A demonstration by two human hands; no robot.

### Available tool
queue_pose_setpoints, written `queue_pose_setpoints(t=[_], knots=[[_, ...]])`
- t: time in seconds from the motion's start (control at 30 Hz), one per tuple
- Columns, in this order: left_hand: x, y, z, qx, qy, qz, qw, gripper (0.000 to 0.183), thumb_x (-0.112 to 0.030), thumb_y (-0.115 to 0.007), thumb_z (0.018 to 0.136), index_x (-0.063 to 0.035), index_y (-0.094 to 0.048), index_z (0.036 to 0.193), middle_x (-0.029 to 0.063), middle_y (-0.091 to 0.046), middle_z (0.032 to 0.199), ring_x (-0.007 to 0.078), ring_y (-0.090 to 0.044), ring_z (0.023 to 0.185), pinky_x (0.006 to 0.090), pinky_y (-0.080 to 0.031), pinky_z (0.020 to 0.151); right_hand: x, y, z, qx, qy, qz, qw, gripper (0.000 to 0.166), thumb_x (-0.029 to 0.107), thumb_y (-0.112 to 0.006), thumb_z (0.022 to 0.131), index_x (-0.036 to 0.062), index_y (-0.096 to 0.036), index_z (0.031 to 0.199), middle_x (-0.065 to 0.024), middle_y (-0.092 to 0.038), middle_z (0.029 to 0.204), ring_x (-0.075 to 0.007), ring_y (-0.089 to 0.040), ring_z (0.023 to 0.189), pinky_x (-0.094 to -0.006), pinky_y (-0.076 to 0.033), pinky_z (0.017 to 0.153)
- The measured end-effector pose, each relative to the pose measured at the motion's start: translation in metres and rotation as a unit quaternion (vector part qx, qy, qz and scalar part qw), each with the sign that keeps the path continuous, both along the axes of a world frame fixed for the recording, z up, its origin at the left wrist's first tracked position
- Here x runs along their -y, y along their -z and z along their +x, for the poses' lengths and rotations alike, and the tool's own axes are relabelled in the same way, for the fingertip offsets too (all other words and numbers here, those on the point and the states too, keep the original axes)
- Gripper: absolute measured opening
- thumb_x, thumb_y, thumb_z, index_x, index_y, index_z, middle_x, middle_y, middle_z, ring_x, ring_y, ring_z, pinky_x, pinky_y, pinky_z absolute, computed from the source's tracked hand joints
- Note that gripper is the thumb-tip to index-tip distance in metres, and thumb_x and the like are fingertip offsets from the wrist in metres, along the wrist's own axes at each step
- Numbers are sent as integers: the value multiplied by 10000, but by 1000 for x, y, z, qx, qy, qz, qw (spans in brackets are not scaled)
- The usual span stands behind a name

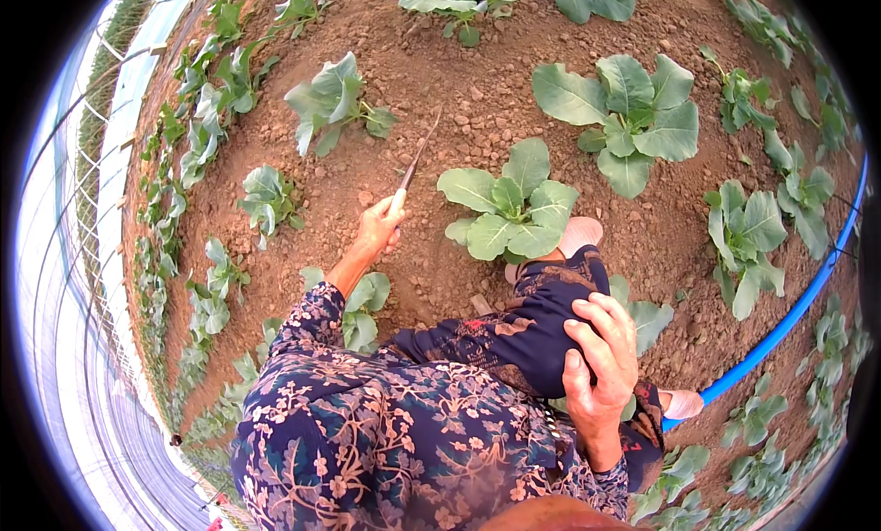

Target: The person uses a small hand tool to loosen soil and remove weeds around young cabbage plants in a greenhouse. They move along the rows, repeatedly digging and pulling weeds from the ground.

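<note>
My left hand [378,229] is closed around the pale handle of a bladed hand tool [413,165]. Its narrow, dark blade curves slightly and points forward over bare soil; whether it is a knife or a sickle seen edge-on, I cannot tell. To the right of the blade grows a leafy brassica plant [509,204], with another brassica plant [330,104] to its left. My right hand [604,359] rests on my bent knee in dark patterned trousers, fingers spread and holding nothing. One of my shoes [581,235] shows just behind the nearer plant's leaves.
More brassica plants stand in rows, including a large one [630,114] ahead right and smaller ones [267,199] at left. A blue hose [778,345] curves along the right, passing by my other shoe [683,402]. Greenhouse sheeting [62,311] on curved ribs lines the left side.
</note>
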State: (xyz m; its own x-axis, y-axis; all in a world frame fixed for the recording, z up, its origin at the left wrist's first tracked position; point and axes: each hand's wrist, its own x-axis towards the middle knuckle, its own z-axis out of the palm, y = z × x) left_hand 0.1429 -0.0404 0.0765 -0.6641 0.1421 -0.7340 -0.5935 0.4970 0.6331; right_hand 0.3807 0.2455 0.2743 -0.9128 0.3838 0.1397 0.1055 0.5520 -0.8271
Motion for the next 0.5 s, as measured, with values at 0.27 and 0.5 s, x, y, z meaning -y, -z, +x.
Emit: queue_pose_setpoints(t=[0.27,0.5], knots=[[-89,73,-157,-95,-95,69,989,187,-144,-585,893,-44,-536,1043,27,-470,632,113,-468,429,279,-369,314,-4,-5,-1,25,-11,-3,1000,208,99,-574,777,-27,-629,933,-163,-626,1026,-377,-556,1039,-465,-415,906],[-131,87,-256,-101,-181,87,974,146,-101,-595,872,-29,-490,943,84,-491,643,194,-522,450,335,-412,326,-3,-7,-8,26,-23,-8,999,207,126,-541,828,-42,-615,922,-187,-621,1020,-406,-555,1014,-489,-426,886]])
